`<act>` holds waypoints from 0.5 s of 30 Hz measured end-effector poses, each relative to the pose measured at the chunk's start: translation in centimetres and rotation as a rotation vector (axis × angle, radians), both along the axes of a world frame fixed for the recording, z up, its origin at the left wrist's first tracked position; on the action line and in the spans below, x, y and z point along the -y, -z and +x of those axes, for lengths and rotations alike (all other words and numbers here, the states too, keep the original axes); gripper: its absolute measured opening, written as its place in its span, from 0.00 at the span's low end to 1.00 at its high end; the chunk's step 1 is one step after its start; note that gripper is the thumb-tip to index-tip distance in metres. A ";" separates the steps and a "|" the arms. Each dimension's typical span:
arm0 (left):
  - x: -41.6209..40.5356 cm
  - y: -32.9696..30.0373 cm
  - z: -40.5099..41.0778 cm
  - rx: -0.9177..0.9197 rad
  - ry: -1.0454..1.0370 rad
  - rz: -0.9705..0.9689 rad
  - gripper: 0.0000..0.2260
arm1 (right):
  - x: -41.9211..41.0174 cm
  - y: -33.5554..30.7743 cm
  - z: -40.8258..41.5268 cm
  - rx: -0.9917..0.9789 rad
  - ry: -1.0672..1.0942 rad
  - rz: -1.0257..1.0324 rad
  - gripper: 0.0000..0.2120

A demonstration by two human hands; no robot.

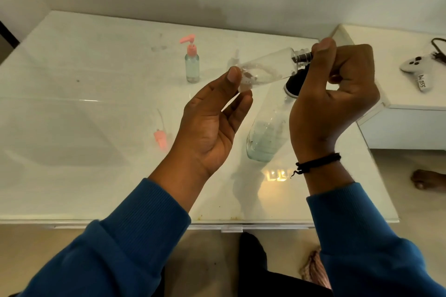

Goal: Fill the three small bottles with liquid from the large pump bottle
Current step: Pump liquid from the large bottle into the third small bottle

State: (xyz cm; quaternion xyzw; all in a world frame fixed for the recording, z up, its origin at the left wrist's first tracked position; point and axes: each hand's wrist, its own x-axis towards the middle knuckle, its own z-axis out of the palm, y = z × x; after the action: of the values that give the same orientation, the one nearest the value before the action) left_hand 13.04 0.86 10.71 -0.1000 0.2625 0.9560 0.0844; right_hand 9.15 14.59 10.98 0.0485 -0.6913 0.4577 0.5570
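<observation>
One small bottle with its pink pump on stands at the back of the counter and holds clear liquid, so it seems done. The left hand, its grip loosely apart, supports the base of a tilted, empty-looking small bottle, while the right hand pinches a dark nozzle at its neck. The large bottle stands below them. A loose pink pump lies apart; the third bottle is perhaps the faint shape behind.
</observation>
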 end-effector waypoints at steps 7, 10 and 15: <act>-0.1 -0.2 0.0 -0.005 0.009 -0.004 0.16 | 0.1 -0.7 -0.1 0.000 0.011 0.016 0.15; 0.0 -0.1 0.1 0.005 0.006 0.001 0.15 | 0.0 -0.1 0.0 -0.009 0.018 0.019 0.16; -0.1 -0.3 0.1 0.003 0.024 0.001 0.16 | 0.0 -1.0 -0.1 -0.009 0.042 0.043 0.15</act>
State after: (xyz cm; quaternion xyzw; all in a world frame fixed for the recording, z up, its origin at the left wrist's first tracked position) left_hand 13.11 0.99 10.97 -0.0982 0.2632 0.9549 0.0961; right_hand 9.03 14.61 11.94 0.0482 -0.6992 0.4308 0.5685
